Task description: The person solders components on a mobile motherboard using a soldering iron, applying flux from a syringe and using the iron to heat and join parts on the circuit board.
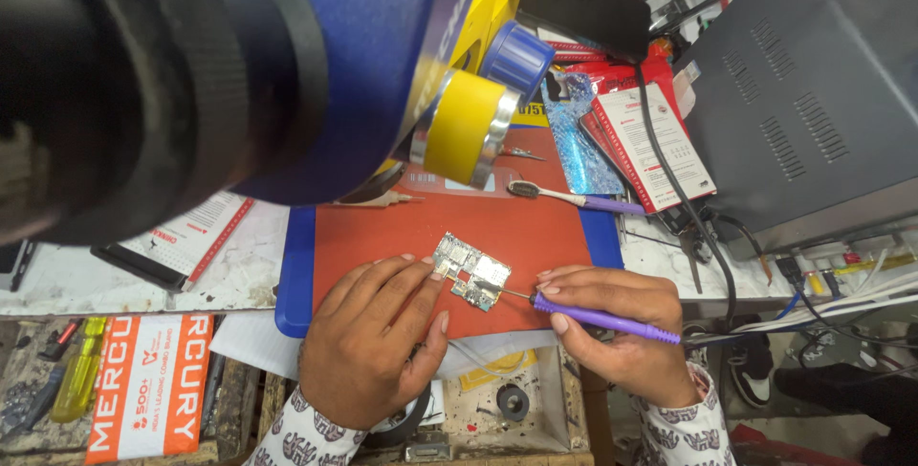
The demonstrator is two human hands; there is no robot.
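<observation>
A person's left hand (378, 337) pins a small circuit board (470, 271) by its edge with spread fingertips, near the front edge of a red mat (535, 227). The right hand (617, 332) pinches a purple soldering iron (602, 319), tip touching the board. The board looks light, stiff and fragile, best held by its edges.

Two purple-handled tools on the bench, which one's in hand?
The soldering iron, gripped by the right hand, tip at the circuit board. The purple-handled toothbrush lies untouched on the red mat.

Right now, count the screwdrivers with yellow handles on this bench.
1: a yellow-handled screwdriver lies at the far left edge, beside the orange-and-white packet. Clutter and the microscope may hide others.
</observation>
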